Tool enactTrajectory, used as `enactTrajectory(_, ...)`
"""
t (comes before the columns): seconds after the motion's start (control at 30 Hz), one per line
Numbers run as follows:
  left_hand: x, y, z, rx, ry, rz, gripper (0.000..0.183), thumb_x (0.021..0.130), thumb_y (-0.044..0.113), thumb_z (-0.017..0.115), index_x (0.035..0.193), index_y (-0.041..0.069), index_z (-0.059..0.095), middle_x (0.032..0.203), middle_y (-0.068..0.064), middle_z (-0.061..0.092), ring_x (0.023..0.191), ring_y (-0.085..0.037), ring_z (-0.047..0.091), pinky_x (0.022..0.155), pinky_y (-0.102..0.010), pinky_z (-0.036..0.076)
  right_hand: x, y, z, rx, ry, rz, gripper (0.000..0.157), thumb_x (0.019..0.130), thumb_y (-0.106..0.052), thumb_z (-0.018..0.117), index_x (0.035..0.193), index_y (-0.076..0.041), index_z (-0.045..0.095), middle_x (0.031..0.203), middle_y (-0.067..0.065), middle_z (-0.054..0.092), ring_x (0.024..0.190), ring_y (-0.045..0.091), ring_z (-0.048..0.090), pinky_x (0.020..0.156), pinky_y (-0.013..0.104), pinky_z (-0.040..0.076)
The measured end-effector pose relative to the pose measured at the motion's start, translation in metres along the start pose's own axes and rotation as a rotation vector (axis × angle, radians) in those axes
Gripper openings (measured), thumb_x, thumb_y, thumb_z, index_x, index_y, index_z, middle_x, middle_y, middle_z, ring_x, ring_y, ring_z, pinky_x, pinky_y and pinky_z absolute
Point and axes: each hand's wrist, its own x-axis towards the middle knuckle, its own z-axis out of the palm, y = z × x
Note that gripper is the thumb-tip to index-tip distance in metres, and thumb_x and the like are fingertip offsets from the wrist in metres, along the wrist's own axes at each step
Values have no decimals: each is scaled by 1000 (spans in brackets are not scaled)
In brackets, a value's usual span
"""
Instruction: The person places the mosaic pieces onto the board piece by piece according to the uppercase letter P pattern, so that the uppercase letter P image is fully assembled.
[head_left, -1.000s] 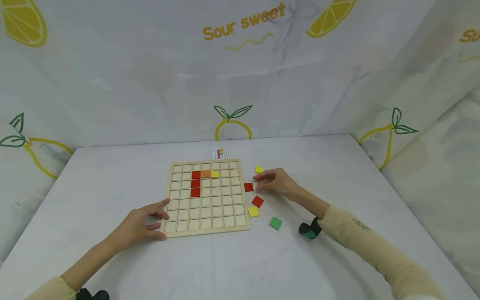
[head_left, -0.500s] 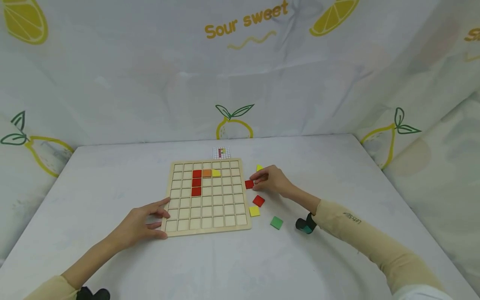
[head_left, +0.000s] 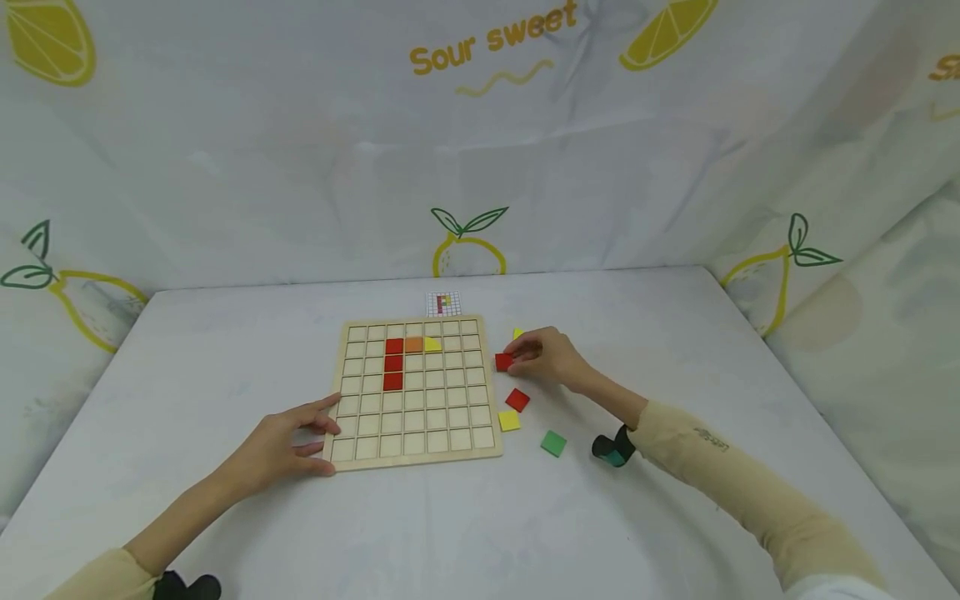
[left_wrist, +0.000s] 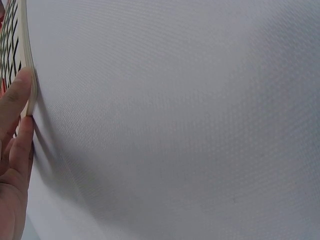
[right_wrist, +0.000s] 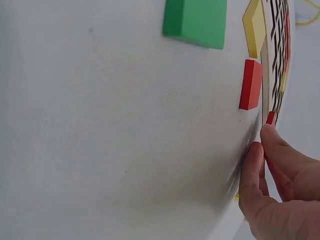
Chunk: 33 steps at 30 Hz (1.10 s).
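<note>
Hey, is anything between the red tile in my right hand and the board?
Nothing visible is in the way. The red tile in your right hand is just right of the board; the other red tile and the yellow square lie nearer you, outside that short path.

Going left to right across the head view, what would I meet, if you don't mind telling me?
Left sleeve, left hand, then on the wooden board a column of three red tiles, an orange tile, a yellow piece, then off the board an unheld red tile, a green tile, the right sleeve.
</note>
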Motion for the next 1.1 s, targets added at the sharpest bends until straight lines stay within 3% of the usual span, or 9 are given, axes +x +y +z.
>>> enactTrajectory(0.3,1,2,-1,7,-8,-16,44,65,7,87,103,1,65,146,-20,41,115,-34,54,82,-20,57,-9,5,-7,200,-5,39,34,84,-6,74,116,3,67,109,16,68,103,26,59,89,27,55)
enactTrajectory(0.6,0,3,-1,-4,-11,-13,46,65,6,86,105,-1,64,146,-21,40,116,-35,53,83,-21,57,-16,5,-6,356,-15,126,37,84,-4,73,120,4,64,111,16,67,103,22,57,86,19,55)
enactTrajectory(1.1,0,1,-1,3,-6,-11,41,64,7,86,99,2,64,145,-22,41,117,-36,54,82,-21,57,-20,-4,6,416,-50,140,36,84,-6,74,117,3,66,119,14,64,106,22,54,81,20,56)
